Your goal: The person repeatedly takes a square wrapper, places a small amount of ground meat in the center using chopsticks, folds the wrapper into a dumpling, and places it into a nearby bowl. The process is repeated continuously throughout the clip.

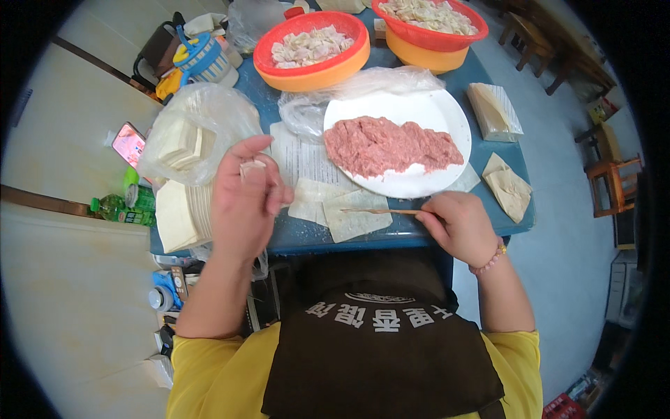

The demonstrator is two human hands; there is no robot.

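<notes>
My left hand (250, 194) is raised above the table's left side, its fingers curled around a small pale piece of dough wrapper (252, 167). In my right hand (458, 225) is a thin wooden stick (379, 211), held flat over square dough wrappers (361, 217) near the front edge. Behind them, pink minced meat (390, 144) lies on a white plate (419, 107). A thick stack of square wrappers (183, 214) stands beside my left hand, partly hidden by it. More wrappers (183, 144) sit in a clear plastic bag (230, 112).
Red baskets of folded dumplings (312, 47) (429, 18) stand at the back of the blue table (314, 238). A tissue pack (494, 112) and a crumpled paper-like sheet (506, 187) lie at right. Green bottles (118, 208), a phone (129, 144) and a blue-lidded jug (207, 60) are at left.
</notes>
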